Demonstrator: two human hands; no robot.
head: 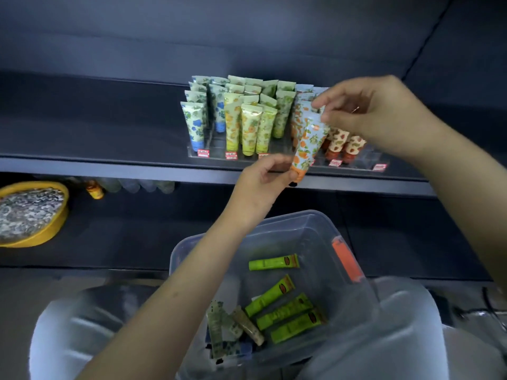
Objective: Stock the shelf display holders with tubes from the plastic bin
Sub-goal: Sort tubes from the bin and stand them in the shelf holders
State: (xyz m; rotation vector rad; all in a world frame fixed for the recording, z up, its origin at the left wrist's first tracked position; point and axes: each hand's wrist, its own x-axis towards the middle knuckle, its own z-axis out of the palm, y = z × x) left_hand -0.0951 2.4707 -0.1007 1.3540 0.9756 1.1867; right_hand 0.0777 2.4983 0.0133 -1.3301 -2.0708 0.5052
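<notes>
Left grip: thumb and fingertips pinch the orange cap end of the tube. Right grip: fingers curled, pinching the flat crimped top of the same tube. Both grips are on one item.

Tube: pale blue body printed with orange fruit and green leaves, with an orange cap. It hangs cap-down, slightly tilted, with the cap toward 7 o'clock and the crimp toward 1 o'clock. It sits at roughly 1 o'clock in view, in the air just in front of the clear display holder on the dark shelf, level with the matching orange-print column.

Holder rows, 9 to 3 o'clock: blue-flower tubes, yellow-green fruit tubes, the orange-print ones, then red-capped strawberry tubes. All stand cap-down. Red price tags run along the front edge.

The plastic bin is at 5 o'clock, translucent with an orange latch. Inside, lime-green tubes lie flat, and a few floral ones lie at its 7 o'clock corner.

A yellow bowl is at 9 o'clock on the lower shelf.
</notes>
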